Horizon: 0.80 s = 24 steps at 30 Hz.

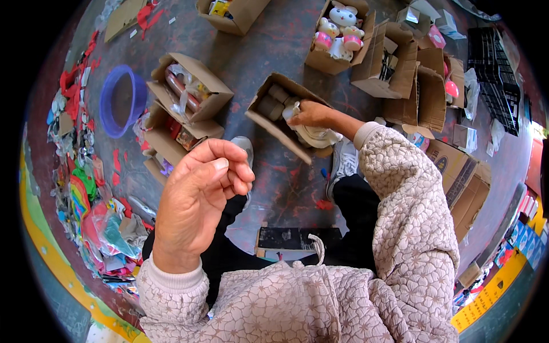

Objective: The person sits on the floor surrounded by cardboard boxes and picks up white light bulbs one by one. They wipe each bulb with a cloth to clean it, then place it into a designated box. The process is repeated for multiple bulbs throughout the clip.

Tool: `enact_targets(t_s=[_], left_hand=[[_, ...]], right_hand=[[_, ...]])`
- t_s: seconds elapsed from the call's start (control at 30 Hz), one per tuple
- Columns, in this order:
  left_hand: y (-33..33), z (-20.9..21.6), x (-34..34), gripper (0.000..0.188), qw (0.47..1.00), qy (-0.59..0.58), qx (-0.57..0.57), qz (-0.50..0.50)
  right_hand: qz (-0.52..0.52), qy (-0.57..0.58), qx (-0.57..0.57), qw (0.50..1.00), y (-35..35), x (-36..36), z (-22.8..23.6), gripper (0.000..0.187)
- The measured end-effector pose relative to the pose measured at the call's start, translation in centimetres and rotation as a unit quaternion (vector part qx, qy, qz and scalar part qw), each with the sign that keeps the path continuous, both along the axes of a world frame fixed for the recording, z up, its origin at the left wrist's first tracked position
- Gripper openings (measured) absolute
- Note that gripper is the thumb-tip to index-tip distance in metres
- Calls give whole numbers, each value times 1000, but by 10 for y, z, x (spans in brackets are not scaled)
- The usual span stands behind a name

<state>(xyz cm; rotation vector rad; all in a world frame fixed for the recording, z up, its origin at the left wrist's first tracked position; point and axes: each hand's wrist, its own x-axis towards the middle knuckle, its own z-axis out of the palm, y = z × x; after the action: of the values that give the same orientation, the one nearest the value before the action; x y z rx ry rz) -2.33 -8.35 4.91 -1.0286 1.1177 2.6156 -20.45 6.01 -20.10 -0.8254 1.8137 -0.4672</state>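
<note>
My left hand (197, 188) is raised in front of my body, its fingers curled in and the thumb close to them, with nothing visible in it. My right hand (309, 114) reaches into an open cardboard box (278, 136) on the floor between my shoes. Its fingers are closed on a pale cream thing (317, 136) that looks soft or moulded; its kind I cannot make out. A small whitish piece (290, 111) shows by the fingertips. Brownish round, roll-like things (270, 107) lie in the far left part of the box.
Left of the box stand cardboard boxes with mixed goods (197, 86) and a purple basin (123, 102). Scraps and plastic (108, 228) heap along the left edge. A box of white animal figurines (341, 34) and more open boxes (389, 63) stand at the far right.
</note>
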Motion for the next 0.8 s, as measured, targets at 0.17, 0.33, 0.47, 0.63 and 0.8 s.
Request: enact_targets(t_s=[0.17,0.33,0.47,0.63,0.8], left_hand=[[1,0,-2,20,1000,-3,1,-5],[3,0,-4,21,1000,-8,-4,-7],[0,0,-2,21,1000,-8,-7,-5],[1,1,-1,21,1000,-10,-12,8],[0,1,-2,20,1000,-7,-15,8]], right_hand=[[-10,40,-6,999,-5,12,-14,53],[12,104,17,994,-6,35,-33,53],[-16,115,-19,993,2,22,-21,38],[-26,171,-5,985,-17,-3,10,23],[250,271,-54,928,-22,21,23,19]])
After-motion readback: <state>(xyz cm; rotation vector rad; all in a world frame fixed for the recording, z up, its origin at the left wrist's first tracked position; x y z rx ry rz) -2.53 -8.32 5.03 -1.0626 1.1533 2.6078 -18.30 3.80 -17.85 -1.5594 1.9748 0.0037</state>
